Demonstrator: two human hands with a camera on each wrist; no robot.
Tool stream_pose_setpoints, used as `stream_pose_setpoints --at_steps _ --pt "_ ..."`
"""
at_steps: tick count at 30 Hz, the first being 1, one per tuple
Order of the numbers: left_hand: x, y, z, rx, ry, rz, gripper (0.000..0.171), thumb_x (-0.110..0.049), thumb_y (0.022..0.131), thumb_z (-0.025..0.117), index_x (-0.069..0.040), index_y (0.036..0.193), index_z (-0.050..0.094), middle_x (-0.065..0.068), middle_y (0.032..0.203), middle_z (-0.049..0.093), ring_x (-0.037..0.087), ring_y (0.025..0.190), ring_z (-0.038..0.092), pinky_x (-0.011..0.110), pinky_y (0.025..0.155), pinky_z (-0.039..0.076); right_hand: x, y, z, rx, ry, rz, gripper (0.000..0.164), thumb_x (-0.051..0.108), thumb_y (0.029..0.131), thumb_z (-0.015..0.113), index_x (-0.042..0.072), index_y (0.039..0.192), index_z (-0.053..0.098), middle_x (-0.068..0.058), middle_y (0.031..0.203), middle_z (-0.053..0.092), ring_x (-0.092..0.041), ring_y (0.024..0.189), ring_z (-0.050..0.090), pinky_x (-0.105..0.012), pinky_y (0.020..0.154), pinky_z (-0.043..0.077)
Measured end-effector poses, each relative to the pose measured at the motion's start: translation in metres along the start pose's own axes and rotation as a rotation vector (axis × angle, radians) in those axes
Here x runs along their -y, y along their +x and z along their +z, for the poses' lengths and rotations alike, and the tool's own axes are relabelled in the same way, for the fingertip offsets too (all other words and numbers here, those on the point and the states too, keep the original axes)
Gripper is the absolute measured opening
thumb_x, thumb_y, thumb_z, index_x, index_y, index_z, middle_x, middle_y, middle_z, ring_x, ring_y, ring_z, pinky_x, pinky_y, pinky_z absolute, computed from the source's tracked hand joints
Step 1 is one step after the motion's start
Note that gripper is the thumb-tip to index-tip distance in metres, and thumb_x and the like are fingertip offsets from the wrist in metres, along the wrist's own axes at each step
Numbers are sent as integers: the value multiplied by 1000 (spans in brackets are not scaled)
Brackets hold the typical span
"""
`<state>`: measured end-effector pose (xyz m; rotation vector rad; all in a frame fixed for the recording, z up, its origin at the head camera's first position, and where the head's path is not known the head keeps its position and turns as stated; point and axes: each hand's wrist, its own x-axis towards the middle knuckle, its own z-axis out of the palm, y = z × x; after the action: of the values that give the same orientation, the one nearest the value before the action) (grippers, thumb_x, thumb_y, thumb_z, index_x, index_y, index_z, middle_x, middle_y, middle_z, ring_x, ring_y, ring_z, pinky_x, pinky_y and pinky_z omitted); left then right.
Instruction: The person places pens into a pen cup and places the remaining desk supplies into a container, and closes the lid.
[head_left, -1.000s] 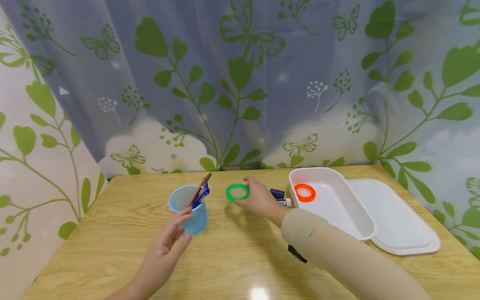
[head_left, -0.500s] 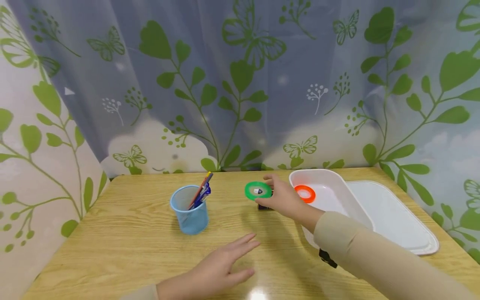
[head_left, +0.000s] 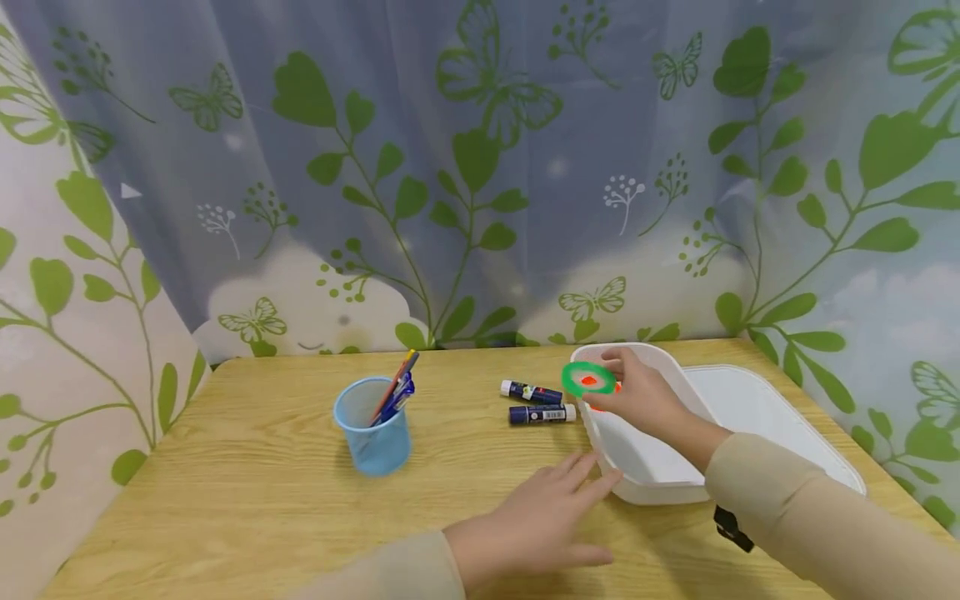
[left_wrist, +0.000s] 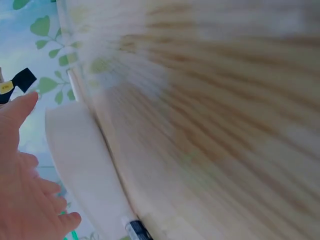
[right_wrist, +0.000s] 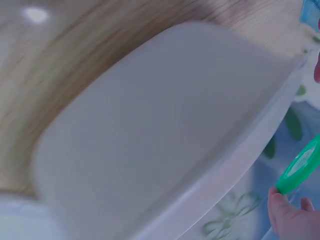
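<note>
My right hand (head_left: 645, 396) pinches a green ring (head_left: 568, 381), which looks like a roll of tape, over the left rim of an open white box (head_left: 660, 493). Thumb and fingers grip the ring's right edge; in the right wrist view the green ring (right_wrist: 297, 176) stands out beyond the fingertips. Partly covered by it, an orange ring (head_left: 588, 381) lies inside the box. My left hand (head_left: 536, 525) has its fingers extended, with the fingertips close to the box's near left corner; whether they touch it I cannot tell. The left wrist view shows the box's side wall (left_wrist: 82, 160) beyond that hand.
Two dark blue tubes with white caps, a rear one (head_left: 531, 392) and a front one (head_left: 542, 415), lie left of the box. A light blue cup (head_left: 378, 446) holding several pens (head_left: 397, 396) stands farther left. A white lid (head_left: 787, 425) lies right of the box.
My right hand has carried the green ring rightward from near the cup to over the box. My left hand has left the cup and moved right to the box's near corner.
</note>
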<state>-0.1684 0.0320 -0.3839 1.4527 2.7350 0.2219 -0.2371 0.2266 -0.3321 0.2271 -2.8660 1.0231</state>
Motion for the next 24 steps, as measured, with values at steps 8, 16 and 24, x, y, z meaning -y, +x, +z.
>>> stream_pose_setpoints --at_steps 8,16,24 --pt "-14 21 6 12 114 -53 78 -69 83 45 -37 148 17 9 155 8 21 140 15 38 104 31 -43 -1 -24 -2 -124 110 71 27 85 67 -12 131 31 -37 125 45 -47 110 48 -54 87 42" --pt "-14 23 9 -5 134 -52 80 -69 81 49 -40 147 16 8 155 9 19 139 17 35 105 31 -61 11 -26 64 -194 216 66 21 85 66 -18 124 29 -38 114 48 -43 100 50 -54 89 40" --pt "-14 24 9 -27 160 -63 80 -68 79 55 -41 146 21 7 154 12 18 138 21 32 102 35 -68 24 -18 98 -195 225 59 12 85 65 -22 119 30 -39 114 46 -44 102 48 -54 94 37"
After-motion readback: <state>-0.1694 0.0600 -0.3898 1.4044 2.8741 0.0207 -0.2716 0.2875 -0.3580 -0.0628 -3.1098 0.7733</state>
